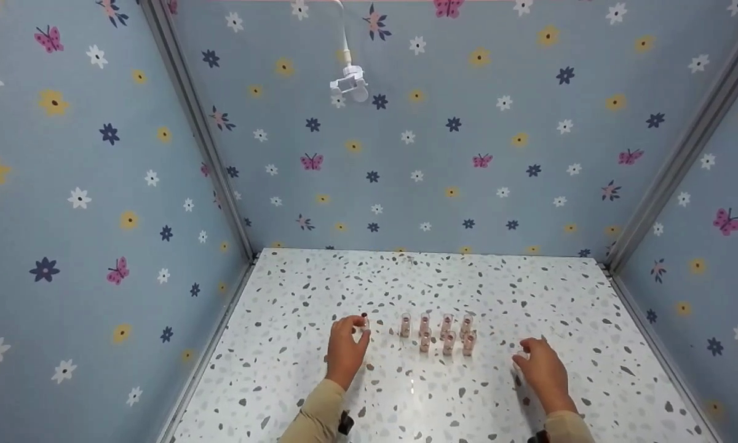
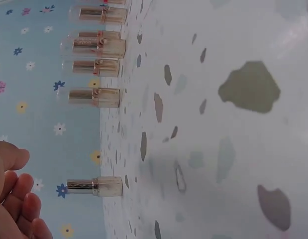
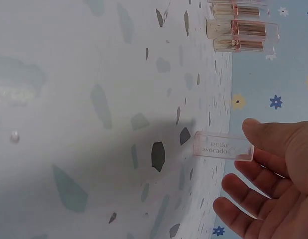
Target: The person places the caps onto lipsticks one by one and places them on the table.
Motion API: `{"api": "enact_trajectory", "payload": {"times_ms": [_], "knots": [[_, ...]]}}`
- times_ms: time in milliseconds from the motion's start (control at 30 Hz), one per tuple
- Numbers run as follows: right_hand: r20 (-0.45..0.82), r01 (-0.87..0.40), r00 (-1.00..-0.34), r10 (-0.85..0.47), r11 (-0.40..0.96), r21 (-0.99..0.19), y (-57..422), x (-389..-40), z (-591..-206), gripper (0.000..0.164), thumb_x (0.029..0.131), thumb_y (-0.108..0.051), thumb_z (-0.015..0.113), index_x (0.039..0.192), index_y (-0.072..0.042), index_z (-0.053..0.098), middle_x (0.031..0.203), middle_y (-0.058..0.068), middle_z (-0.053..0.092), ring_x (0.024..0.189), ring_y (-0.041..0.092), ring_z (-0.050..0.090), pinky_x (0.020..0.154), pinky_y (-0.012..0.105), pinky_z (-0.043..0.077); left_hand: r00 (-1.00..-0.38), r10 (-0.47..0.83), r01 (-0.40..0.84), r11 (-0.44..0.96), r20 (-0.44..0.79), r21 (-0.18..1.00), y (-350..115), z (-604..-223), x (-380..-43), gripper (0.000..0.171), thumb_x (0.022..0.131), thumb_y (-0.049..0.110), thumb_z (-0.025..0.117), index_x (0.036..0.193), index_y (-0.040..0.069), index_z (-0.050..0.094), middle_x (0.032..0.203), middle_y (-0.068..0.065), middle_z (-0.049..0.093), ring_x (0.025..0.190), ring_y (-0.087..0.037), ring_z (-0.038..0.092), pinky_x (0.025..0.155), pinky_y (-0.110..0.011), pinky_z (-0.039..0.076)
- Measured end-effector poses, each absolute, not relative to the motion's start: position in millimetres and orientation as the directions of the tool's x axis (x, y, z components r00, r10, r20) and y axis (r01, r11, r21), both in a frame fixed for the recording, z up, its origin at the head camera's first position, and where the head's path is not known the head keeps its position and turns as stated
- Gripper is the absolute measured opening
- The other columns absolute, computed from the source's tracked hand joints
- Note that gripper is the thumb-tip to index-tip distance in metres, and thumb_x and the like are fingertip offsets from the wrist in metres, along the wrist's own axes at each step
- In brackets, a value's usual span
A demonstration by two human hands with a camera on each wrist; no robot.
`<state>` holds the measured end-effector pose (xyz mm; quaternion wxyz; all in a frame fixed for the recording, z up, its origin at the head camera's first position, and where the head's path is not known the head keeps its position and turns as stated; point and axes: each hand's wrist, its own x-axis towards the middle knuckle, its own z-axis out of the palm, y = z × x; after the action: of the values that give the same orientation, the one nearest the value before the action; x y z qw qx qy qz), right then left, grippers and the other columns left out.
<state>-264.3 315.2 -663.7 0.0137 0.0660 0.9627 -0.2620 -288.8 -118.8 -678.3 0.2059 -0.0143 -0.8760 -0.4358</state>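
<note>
A lipstick (image 2: 96, 186) without its clear cap stands upright on the speckled tabletop, its dark tip (image 1: 364, 315) showing in the head view. Just beside it is my left hand (image 1: 344, 349), fingers loosely bent and apart from it in the left wrist view. On the right, my right hand (image 1: 542, 371) pinches a clear lipstick cap (image 3: 221, 146) by its upper end, between thumb and forefinger. The cap's lower end is at or close to the tabletop; printed letters show on its side. Between the hands, several capped lipsticks (image 1: 448, 343) stand upright in two rows.
The white tabletop (image 1: 320, 277) has grey speckles. Blue flowered panels (image 1: 406, 160) enclose it at the back and sides, with grey metal posts (image 1: 200, 132) at the corners. A white clamp (image 1: 349, 83) hangs before the back panel.
</note>
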Motion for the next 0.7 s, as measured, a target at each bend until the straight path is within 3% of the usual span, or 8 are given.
{"api": "enact_trajectory", "payload": {"times_ms": [167, 700], "knots": [[-0.083, 0.154, -0.988, 0.13, 0.85, -0.504, 316, -265, -664, 0.045, 0.094, -0.022, 0.073, 0.13, 0.003, 0.062, 0.123, 0.024, 0.065, 0.114, 0.042, 0.062, 0.091, 0.058, 0.05, -0.913, -0.216, 0.141, 0.631, 0.347, 0.763, -124, -686, -298, 0.025, 0.091, 0.017, 0.079, 0.113, 0.011, 0.069, 0.105, 0.001, 0.065, 0.099, -0.018, 0.058, 0.087, -0.038, 0.052], [-0.105, 0.184, -0.983, 0.152, 0.859, -0.478, 312, -264, -664, 0.039, 0.092, -0.012, 0.073, 0.127, 0.002, 0.064, 0.122, 0.022, 0.065, 0.114, 0.041, 0.062, 0.092, 0.057, 0.05, -0.932, -0.299, -0.052, 0.667, 0.203, 0.743, -123, -707, -332, 0.034, 0.086, 0.027, 0.083, 0.111, 0.008, 0.07, 0.104, -0.007, 0.068, 0.099, -0.027, 0.059, 0.086, -0.045, 0.051]]}}
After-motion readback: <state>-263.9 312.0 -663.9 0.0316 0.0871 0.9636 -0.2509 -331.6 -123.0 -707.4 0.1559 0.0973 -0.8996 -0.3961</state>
